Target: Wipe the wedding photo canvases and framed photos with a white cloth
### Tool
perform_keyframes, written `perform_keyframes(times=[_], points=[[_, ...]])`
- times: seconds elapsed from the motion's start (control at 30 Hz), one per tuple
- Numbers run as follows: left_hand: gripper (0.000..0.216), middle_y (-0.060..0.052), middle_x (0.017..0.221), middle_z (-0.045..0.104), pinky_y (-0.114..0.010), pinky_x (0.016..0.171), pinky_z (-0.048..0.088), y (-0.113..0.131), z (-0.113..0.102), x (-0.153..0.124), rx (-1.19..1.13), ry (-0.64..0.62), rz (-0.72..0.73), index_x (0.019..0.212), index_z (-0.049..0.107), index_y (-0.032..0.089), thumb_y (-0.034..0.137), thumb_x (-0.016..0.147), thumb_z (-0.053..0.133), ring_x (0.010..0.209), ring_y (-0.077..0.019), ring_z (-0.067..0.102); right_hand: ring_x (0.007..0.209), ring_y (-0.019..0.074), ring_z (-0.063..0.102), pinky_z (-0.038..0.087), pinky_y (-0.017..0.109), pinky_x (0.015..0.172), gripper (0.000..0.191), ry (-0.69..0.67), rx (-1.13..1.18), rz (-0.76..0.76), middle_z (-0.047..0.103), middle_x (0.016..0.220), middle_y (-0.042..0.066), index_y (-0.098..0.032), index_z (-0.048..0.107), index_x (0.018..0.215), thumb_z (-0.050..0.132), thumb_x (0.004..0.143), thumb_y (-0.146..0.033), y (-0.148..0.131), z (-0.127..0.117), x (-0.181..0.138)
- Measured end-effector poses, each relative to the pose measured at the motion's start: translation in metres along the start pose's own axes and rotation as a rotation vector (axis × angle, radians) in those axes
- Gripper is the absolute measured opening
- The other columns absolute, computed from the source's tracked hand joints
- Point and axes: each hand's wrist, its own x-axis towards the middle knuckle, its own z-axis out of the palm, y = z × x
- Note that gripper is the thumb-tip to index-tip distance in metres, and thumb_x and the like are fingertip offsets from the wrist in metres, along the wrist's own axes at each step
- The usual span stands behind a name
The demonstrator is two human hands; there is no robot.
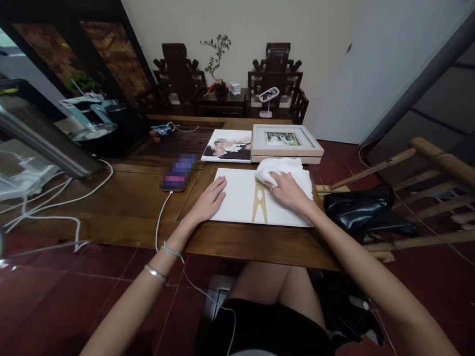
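A white rectangular board (237, 196) lies flat on the wooden table, with a gold, A-shaped piece (259, 204) at its middle. My left hand (212, 198) rests on the board's left edge, fingers stretched out and holding nothing. On the upper right part of the board, my right hand (286, 189) presses a bunched white cloth (300, 172) against the surface, just above and right of the gold piece. The cloth covers the board's upper right corner, and some fingertips are hidden in its folds.
Behind the board are a flat photo panel (228, 146) and a light wooden picture frame (287, 138). A phone (178, 172) on a white cable lies to the left. Further left stand a metal cylinder (44, 135) and tangled white cords. A bamboo chair with a black bag (357, 208) is at right.
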Motion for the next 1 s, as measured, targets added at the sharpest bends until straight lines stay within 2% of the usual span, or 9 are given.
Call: perform_keyframes(times=[0.13,0.27,0.37,0.47,0.6,0.77,0.9,1.0], points=[[0.055,-0.014,0.149,0.035,-0.040,0.116,0.020,0.001,0.000,0.000,0.007,-0.001,-0.003,0.138,0.043,0.010,0.040,0.094,0.033,0.140,-0.0226,0.028,0.131,0.0311,0.036,0.020,0.061,0.105,0.030,-0.047,0.000,-0.059,0.053,0.129,0.017,-0.015,0.057,0.110,0.036,0.089,-0.017,-0.016,0.011,-0.034],[0.055,-0.014,0.149,0.035,-0.041,0.116,0.020,0.002,-0.001,0.000,0.022,-0.012,-0.005,0.138,0.042,0.009,0.039,0.094,0.032,0.140,-0.0230,0.028,0.140,0.0306,0.020,0.015,0.062,0.109,0.038,-0.160,0.002,-0.158,0.052,0.130,0.020,-0.012,0.058,0.109,0.042,0.076,-0.004,-0.037,0.005,-0.084],[0.055,-0.014,0.149,0.034,-0.041,0.116,0.019,0.003,-0.001,0.000,0.022,-0.021,-0.010,0.138,0.042,0.009,0.039,0.093,0.032,0.140,-0.0229,0.027,0.141,0.0310,0.016,0.015,0.064,0.108,0.046,-0.238,0.029,-0.249,0.046,0.139,0.017,-0.015,0.059,0.107,0.044,0.066,0.000,-0.053,-0.005,-0.114],[0.055,-0.013,0.150,0.033,-0.041,0.116,0.019,0.002,-0.001,0.000,0.020,-0.025,-0.009,0.139,0.041,0.010,0.039,0.094,0.032,0.140,-0.0220,0.027,0.141,0.0304,0.017,0.016,0.064,0.109,0.048,-0.306,0.035,-0.305,0.045,0.141,0.015,-0.017,0.060,0.105,0.045,0.063,0.000,-0.059,-0.013,-0.123],[0.055,-0.014,0.150,0.033,-0.041,0.116,0.019,0.001,0.000,0.001,0.017,-0.023,-0.001,0.139,0.041,0.008,0.038,0.094,0.031,0.140,-0.0222,0.026,0.138,0.0282,0.026,0.021,0.056,0.111,0.040,-0.276,0.030,-0.290,0.044,0.140,0.017,-0.015,0.060,0.104,0.048,0.069,-0.003,-0.048,-0.013,-0.100],[0.057,-0.016,0.149,0.033,-0.040,0.117,0.019,-0.001,0.001,0.001,0.014,-0.018,0.002,0.138,0.041,0.005,0.038,0.094,0.030,0.140,-0.0221,0.026,0.125,0.0276,0.042,0.029,0.053,0.104,0.029,-0.118,0.040,-0.179,0.055,0.128,0.016,-0.016,0.058,0.110,0.038,0.088,-0.016,-0.029,0.001,-0.040],[0.056,-0.016,0.150,0.032,-0.041,0.116,0.019,-0.005,0.001,0.001,0.014,-0.018,0.019,0.139,0.040,0.005,0.036,0.094,0.029,0.140,-0.0222,0.026,0.114,0.0293,0.048,0.032,0.053,0.098,0.029,0.025,0.052,-0.120,0.060,0.118,0.014,-0.016,0.058,0.107,0.035,0.089,-0.019,-0.027,0.014,0.002],[0.054,-0.014,0.150,0.032,-0.042,0.117,0.019,-0.007,0.001,0.001,0.011,-0.022,0.015,0.140,0.039,0.008,0.034,0.094,0.029,0.141,-0.0221,0.026,0.114,0.0303,0.047,0.033,0.054,0.097,0.028,0.019,0.000,-0.094,0.060,0.115,0.015,-0.016,0.059,0.104,0.036,0.087,-0.016,-0.031,0.019,0.015]])
